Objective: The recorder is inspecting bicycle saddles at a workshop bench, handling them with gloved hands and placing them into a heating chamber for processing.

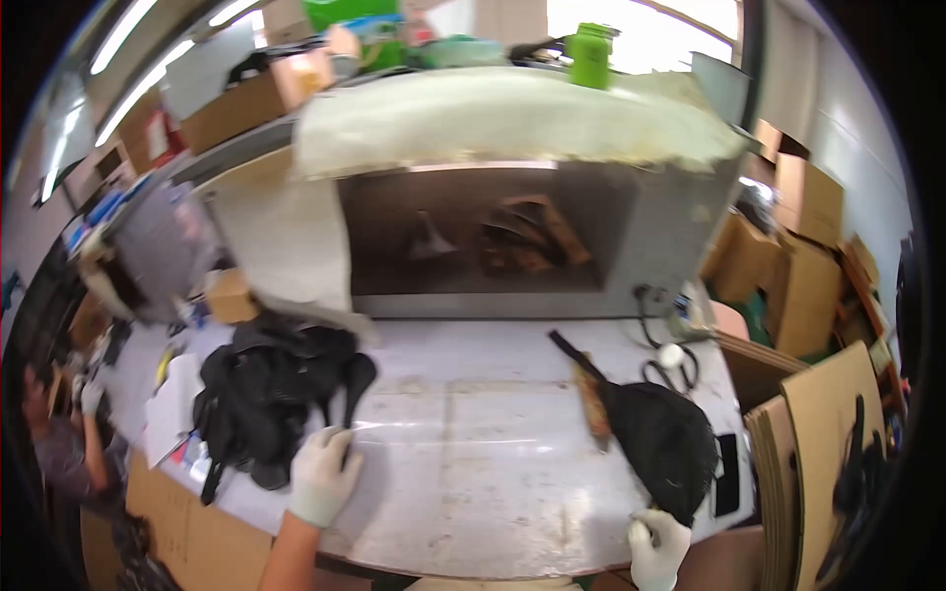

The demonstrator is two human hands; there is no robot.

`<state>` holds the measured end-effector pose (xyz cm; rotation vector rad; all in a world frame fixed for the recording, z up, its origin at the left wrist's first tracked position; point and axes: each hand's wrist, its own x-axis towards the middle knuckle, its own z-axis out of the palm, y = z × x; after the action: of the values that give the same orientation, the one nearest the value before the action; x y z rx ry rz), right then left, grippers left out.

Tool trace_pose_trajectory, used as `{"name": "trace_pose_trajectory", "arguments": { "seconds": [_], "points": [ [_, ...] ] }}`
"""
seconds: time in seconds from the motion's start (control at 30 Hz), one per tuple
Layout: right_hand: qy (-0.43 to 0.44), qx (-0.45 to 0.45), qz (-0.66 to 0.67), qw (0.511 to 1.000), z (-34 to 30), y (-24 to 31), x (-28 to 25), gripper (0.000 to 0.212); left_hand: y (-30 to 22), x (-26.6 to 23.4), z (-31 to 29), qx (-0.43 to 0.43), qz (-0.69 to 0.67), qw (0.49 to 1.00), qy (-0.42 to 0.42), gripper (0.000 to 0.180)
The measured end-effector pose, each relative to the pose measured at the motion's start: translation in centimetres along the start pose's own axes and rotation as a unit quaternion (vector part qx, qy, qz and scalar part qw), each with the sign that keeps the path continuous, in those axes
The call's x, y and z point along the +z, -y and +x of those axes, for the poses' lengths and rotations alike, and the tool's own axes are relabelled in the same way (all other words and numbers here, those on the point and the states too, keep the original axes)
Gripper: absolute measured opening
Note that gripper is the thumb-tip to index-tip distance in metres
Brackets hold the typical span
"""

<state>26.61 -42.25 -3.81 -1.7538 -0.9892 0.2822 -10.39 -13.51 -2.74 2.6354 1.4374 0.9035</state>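
Observation:
My left hand [327, 477], in a white glove, is at the near right edge of a pile of black fabric pieces with straps [266, 399]. Its fingers stretch forward to the hanging strap ends; whether they touch them is unclear. At the table's near right, my gloved right hand [658, 549] is curled with its fingertips at the lower end of a black fabric piece [658, 443]. This piece looks like a small pouch or cap; a narrow strap runs from its far end toward the middle of the table.
A worn white table [463, 492] carries a grey box-like cabinet [670, 227] holding brown and dark pieces, with a cream cloth [512, 123] over it. A brown strip [596, 414], a dark phone-like slab [726, 475] and a cable [680, 372] lie right. Cardboard sheets [833, 463] lean beyond. A co-worker [74, 448] is left.

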Motion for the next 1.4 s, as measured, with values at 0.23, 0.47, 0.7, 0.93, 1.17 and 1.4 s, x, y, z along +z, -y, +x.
{"name": "trace_pose_trajectory", "arguments": {
  "seconds": [0.23,0.47,0.7,0.93,1.17,1.4],
  "points": [
    [0.204,-0.060,-0.073,0.974,0.4,3.6,5.8,0.018,3.1,-0.1,-1.1,-0.173,0.117,0.971,0.115,0.036],
    [0.275,-0.089,-0.021,0.957,-0.1,4.8,9.4,0.020,3.4,0.6,-1.5,-0.184,-0.032,0.982,0.030,0.059],
    [0.405,0.125,0.244,0.872,-1.3,9.4,14.6,0.045,-8.7,-5.6,-3.0,-0.137,-0.251,0.939,0.189,0.060],
    [0.368,0.431,0.463,0.682,-1.6,5.3,15.7,0.037,-10.0,-8.6,-1.0,0.206,-0.296,0.929,0.086,0.032],
    [0.306,0.465,0.334,0.760,0.1,9.7,11.8,0.033,-17.2,-15.0,4.3,0.149,-0.208,0.965,-0.064,0.024],
    [0.307,0.439,0.379,0.755,-0.4,7.3,12.0,0.019,-15.3,-13.6,3.0,0.364,-0.073,0.906,-0.203,0.038]
  ]
}}
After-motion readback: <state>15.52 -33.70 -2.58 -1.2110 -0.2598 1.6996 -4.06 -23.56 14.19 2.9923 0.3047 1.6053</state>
